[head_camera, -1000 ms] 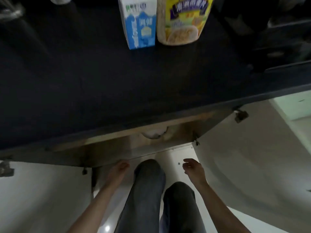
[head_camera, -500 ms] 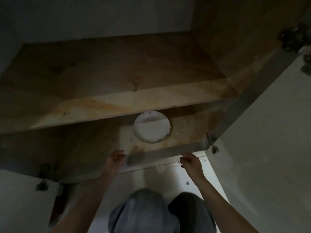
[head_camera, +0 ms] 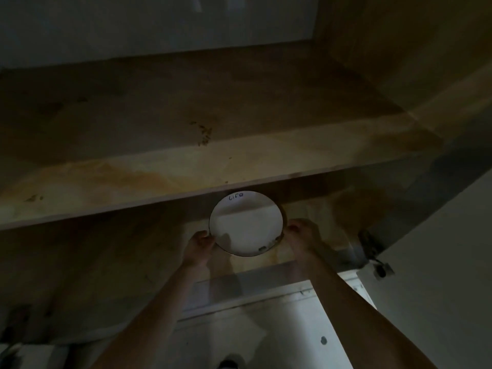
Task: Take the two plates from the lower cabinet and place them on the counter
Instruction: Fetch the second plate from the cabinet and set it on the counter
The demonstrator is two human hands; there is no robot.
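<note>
A round white plate (head_camera: pixel 246 225) with a dark rim and small writing near its far edge sits on the bottom board of the open lower cabinet, just under the front lip of the shelf. A second rim peeks out under its right edge, so it seems to rest on another plate. My left hand (head_camera: pixel 199 246) has its fingers curled against the plate's left rim. My right hand (head_camera: pixel 302 234) is closed on the right rim. Both forearms reach in from below.
A stained wooden shelf (head_camera: pixel 213 166) spans the cabinet above the plate, close to its far edge. The open white cabinet door (head_camera: pixel 439 262) with its hinge (head_camera: pixel 370 243) stands to the right. White floor (head_camera: pixel 279 328) lies below the cabinet's front edge.
The view dropped from the dark counter into the cabinet. Both hands moved from the cabinet's front edge forward to the two sides of the plate and closed on its rim.
</note>
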